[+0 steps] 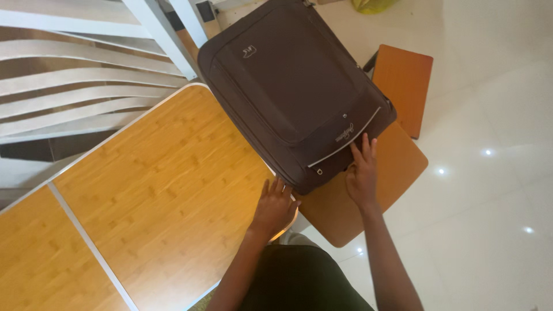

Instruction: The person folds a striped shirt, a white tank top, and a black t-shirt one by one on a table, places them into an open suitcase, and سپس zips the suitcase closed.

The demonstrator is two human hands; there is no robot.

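Note:
A dark brown soft suitcase (294,86) lies flat, partly on the wooden folding table (155,190) and partly over an orange chair seat (397,167). My left hand (275,206) rests flat at the table's corner, fingers apart, touching the suitcase's near edge. My right hand (363,173) lies on the suitcase's near right corner by the silver trim, fingers extended on the fabric. Neither hand is wrapped around anything.
A white slatted bed frame (80,75) stands at the left, behind the table. The orange chair's backrest (403,86) lies beyond the suitcase at right. A glossy white tiled floor (495,173) spreads to the right. A yellow-green object (371,4) sits at the top edge.

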